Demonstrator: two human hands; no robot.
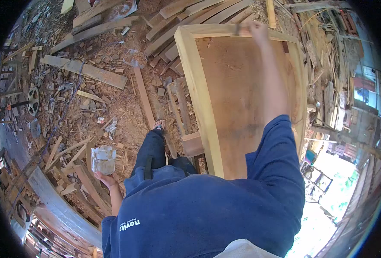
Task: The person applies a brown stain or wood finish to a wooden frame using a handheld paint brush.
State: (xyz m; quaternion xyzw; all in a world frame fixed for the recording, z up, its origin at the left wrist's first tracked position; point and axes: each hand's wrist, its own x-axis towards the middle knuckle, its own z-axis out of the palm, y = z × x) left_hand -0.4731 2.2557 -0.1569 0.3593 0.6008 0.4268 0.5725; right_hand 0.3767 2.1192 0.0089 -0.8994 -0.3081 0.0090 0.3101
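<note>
My left hand (106, 178) is wrapped round the lower part of a whitish, stained plastic tub (103, 161), held out at my left side. Across the far rail of a large wooden frame (207, 124) reaches my right hand (258, 32), its fingers closed on a small brush (242, 30) blurred by motion. The brush is at the rail's top surface; whether it touches cannot be told. Inside the pale frame lies a brown wooden panel (237, 94) with a dark smudge near its middle.
Stacked planks (207, 15) lie beyond the frame. Wood chips, offcuts and a long board (85, 71) cover the ground at left, with a wheel (33, 101) farther out. A wooden block (192, 144) sits by the frame's left side. More timber (323, 81) stands at right.
</note>
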